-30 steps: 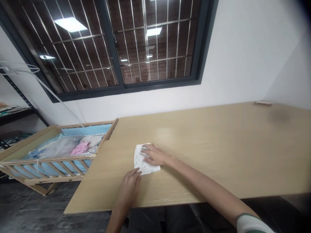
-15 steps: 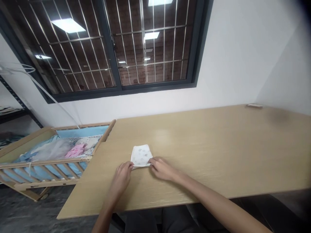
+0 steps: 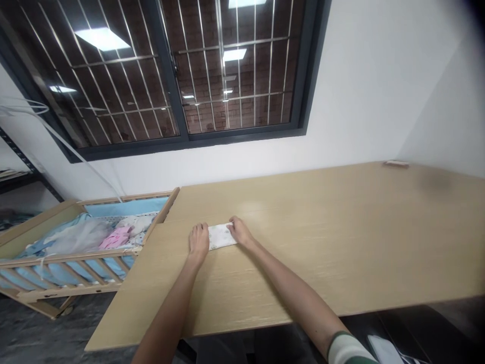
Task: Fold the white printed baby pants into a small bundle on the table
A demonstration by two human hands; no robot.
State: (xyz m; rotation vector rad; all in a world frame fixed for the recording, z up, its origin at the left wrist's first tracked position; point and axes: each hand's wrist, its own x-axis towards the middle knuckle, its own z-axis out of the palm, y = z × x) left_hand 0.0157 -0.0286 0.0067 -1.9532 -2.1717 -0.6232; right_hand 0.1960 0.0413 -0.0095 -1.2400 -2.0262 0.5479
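A small white printed cloth (image 3: 220, 236) lies folded into a narrow strip on the light wooden table (image 3: 341, 242). My left hand (image 3: 199, 239) rests on its left end with fingers curled down over the edge. My right hand (image 3: 238, 231) presses on its right end, fingers bent onto the fabric. Both forearms reach in from the bottom of the view.
A wooden baby cot (image 3: 76, 242) with blue lining and pink and white clothes stands against the table's left end. A small flat object (image 3: 396, 163) lies at the table's far right. A barred window (image 3: 182, 71) fills the wall behind. A phone (image 3: 384, 349) shows at bottom right.
Both hands took the cloth's near edge and carried it away from me, folding it over into a narrower strip. They now rest on its two ends.
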